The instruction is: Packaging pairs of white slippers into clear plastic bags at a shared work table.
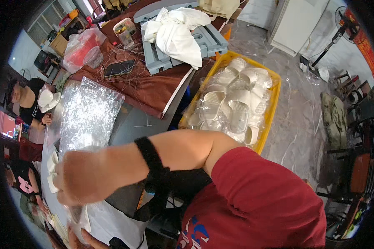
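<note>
My right arm, with a black band at the wrist, reaches across to the left side of the table. My right hand (85, 176) shows its back; the fingers curl down at its far edge, mostly hidden, and what they hold I cannot make out. Just beyond them lie white slippers (52, 172), partly covered by the hand. Below it hangs a clear plastic bag (75, 212) with something pale at its edge. My left hand (89, 240), cut off by the lower rim, has its bent fingers against this bag. A stack of clear plastic bags (89, 114) lies past my right hand.
A yellow crate (274, 108) of bagged white slippers (237, 99) stands right of the table. White cloth (176, 35) lies on a grey plastic panel (214, 39). A phone (119, 68) and jar (124, 35) rest on brown cloth. Two people (33, 101) sit at the left.
</note>
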A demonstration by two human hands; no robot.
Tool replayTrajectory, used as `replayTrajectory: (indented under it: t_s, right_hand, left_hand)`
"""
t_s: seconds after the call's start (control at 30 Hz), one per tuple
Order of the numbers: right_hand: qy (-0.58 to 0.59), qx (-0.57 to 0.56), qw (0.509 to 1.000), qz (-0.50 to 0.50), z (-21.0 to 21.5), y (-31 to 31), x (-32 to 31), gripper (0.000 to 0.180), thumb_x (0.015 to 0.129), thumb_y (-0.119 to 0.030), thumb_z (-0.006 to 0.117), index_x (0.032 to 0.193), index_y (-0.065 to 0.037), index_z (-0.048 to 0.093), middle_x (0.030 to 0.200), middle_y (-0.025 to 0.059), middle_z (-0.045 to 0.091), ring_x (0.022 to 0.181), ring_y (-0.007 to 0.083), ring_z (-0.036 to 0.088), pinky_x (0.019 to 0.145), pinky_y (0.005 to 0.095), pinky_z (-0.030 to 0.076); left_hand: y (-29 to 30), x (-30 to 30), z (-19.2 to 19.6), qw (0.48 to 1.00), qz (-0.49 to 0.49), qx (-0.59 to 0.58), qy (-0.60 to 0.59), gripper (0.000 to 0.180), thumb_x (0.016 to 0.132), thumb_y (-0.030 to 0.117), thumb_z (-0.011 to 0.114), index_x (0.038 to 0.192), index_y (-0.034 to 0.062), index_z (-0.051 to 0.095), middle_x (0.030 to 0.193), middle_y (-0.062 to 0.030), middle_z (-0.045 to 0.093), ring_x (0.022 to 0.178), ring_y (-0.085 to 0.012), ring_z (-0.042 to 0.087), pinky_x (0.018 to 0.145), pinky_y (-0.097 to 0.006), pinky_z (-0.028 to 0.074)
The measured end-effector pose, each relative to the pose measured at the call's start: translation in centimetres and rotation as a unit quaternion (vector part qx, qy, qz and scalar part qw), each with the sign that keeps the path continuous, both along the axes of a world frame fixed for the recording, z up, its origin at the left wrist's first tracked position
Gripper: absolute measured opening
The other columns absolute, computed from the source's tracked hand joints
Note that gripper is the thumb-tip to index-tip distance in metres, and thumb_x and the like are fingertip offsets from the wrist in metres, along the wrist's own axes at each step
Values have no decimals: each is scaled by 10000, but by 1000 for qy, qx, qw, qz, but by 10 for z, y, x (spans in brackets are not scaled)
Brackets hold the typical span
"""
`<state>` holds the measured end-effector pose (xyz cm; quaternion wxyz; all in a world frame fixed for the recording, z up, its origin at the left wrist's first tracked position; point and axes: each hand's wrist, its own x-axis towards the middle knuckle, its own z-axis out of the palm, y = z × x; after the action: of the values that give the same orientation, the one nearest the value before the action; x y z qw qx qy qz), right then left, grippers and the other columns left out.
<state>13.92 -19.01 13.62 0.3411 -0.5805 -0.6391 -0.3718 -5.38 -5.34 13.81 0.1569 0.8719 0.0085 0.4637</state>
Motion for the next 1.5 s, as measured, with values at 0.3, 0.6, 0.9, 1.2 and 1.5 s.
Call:
replayTrajectory:
  t_s: [0.3,0.6,0.9,1.2,1.5]
  right_hand:
    - [-88,149,940,-295,68,-159,84,204,763,-184,725,901,-55,648,824,124,649,680,299,641,603,374,519]
    - [-160,201,731,-632,38,-375,7,174,786,-61,732,925,-24,635,871,110,633,750,257,620,662,289,489]
    - [228,-237,595,-733,-315,-483,-2,347,829,-251,641,1155,-135,607,986,191,649,969,396,592,927,501,451]
    - [387,-211,576,-688,-260,-445,18,392,903,-273,588,1229,-55,600,1263,200,584,1188,363,527,991,494,417]
    - [250,-182,851,-424,-83,-209,62,281,902,-178,620,1115,5,636,1060,208,653,992,383,615,872,404,485]
  left_hand:
    - [1,13,-30,999,-26,-22,41,352,986,68,518,1310,-61,467,1352,-204,517,1251,-309,506,1091,-413,373]
    - [-14,38,-77,986,-104,-86,93,153,916,-36,572,1070,-30,578,1105,-161,640,1024,-283,615,931,-365,467]
    - [-10,21,-98,975,-27,-126,182,102,879,-15,632,980,-24,632,959,-132,667,903,-264,635,819,-356,493]
    - [5,21,-114,934,-72,-26,349,337,757,204,764,1021,33,643,1110,-161,637,1028,-370,591,892,-443,480]
    - [6,1,-128,926,-29,-52,373,452,784,265,763,1147,42,610,1282,-193,557,1199,-404,505,990,-473,426]
